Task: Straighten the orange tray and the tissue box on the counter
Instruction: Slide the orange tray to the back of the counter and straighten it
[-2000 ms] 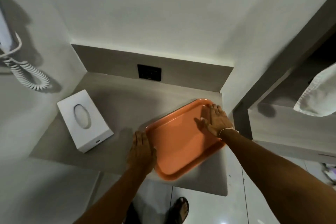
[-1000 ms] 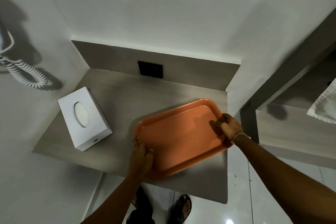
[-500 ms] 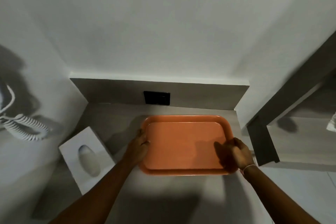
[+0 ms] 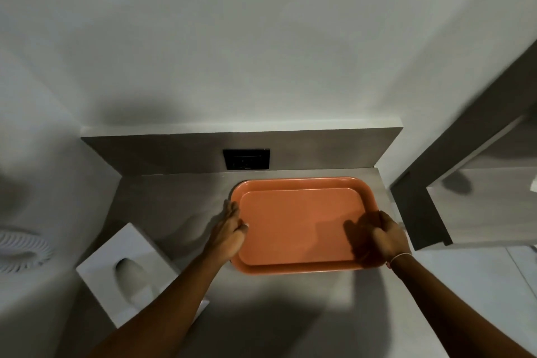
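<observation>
Orange tray (image 4: pixel 302 227) square on the counter (image 4: pixel 174 192), left hand (image 4: pixel 229 229) flat at its left rim, fingers together — right hand (image 4: pixel 386 237) curled over the right rim, tissue box (image 4: pixel 128 273) askew at left, partly behind the left forearm, black socket (image 4: pixel 246 159) behind

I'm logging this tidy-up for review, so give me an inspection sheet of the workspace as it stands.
Surface: grey counter, bare in front.
Job's things: orange tray lies square to the back panel; tissue box sits askew at the left.
Clutter: nothing seen.
Grippers: left hand lies flat on the tray's left rim; right hand curls over its right rim.
Cables: coiled white cord on the left wall.
Surroundings: black socket plate, white walls.
</observation>
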